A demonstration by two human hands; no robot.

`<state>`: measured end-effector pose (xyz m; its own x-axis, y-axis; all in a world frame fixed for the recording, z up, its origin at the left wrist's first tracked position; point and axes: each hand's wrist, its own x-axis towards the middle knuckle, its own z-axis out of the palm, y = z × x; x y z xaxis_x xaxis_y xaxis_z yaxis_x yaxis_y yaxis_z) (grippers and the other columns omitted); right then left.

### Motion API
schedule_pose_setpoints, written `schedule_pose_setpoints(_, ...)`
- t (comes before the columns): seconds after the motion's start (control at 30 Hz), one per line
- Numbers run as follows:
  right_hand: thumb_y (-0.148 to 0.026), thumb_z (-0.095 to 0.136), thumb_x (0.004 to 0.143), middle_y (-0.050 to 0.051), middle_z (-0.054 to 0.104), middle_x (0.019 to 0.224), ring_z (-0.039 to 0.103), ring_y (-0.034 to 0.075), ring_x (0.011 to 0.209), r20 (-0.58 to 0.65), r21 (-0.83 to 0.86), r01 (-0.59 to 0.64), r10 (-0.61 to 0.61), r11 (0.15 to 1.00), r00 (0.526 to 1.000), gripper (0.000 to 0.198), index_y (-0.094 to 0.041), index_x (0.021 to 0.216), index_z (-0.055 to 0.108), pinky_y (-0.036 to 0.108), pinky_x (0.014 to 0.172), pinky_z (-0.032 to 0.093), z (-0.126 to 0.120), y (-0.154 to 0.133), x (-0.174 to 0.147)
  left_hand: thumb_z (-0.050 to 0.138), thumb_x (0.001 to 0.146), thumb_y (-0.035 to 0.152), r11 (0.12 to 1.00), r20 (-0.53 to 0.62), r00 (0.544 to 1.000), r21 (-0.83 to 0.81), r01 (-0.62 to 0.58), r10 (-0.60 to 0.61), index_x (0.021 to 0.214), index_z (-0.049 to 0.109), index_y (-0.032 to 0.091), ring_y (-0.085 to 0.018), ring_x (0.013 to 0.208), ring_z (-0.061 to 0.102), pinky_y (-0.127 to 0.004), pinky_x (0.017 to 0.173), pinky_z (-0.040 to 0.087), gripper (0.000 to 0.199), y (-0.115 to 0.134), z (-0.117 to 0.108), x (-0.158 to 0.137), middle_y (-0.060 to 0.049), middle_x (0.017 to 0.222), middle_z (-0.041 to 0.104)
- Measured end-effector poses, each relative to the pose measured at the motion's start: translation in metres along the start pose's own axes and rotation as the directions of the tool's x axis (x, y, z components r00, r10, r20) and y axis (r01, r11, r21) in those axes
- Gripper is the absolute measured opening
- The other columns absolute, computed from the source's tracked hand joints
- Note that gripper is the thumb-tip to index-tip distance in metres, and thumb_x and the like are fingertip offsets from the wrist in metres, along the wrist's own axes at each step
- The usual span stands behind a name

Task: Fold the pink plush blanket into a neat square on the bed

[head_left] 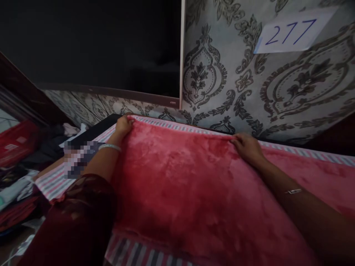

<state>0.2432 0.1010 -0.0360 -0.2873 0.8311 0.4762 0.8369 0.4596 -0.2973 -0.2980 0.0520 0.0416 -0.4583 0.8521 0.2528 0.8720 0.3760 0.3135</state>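
A plush red blanket (172, 173) lies spread over a striped cloth (144, 255) in pink, white and grey. At the blanket's far left corner, my left hand (124, 125) pinches its edge between closed fingers. Further right along the same far edge, my right hand (247, 147) grips the fabric, its fingers bent over it. Between the two hands the edge runs nearly straight. Parts of the fingertips are hidden by the plush.
A large dark television (105, 44) hangs on the patterned wall behind. A paper marked 277 (294, 33) is stuck on the wallpaper. Clothes and a red bag (16, 142) are piled at the left. Part of the left side is pixelated.
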Motion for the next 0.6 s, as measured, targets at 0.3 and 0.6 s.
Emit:
schedule_pose_setpoints(0.3,-0.031,0.054,0.091,0.011,0.07,0.092,0.062,0.029,0.09,0.092,-0.094,-0.024,0.033,0.995,0.995,0.02,-0.023,0.092,0.073,0.038,0.077,0.048,0.016,0.001,-0.004,0.053,0.096,0.029,0.987,0.096,0.993,0.151,0.055,-0.07,0.122,0.063,0.01,-0.037,0.122,0.062,-0.045,0.1,0.049,0.034,0.017,0.025,-0.007,-0.023,0.128,0.067)
schedule_pose_setpoints(0.6,-0.031,0.057,0.092,0.013,0.07,0.113,0.061,0.031,0.107,0.081,0.052,0.066,-0.07,0.996,0.994,0.032,-0.019,0.118,0.07,0.046,0.096,0.049,-0.027,-0.016,-0.019,0.055,0.095,0.026,0.931,0.152,0.961,0.254,-0.263,0.23,0.135,0.051,0.0,-0.038,0.138,0.044,-0.048,0.112,0.037,0.048,0.053,-0.014,-0.046,-0.016,0.143,0.051)
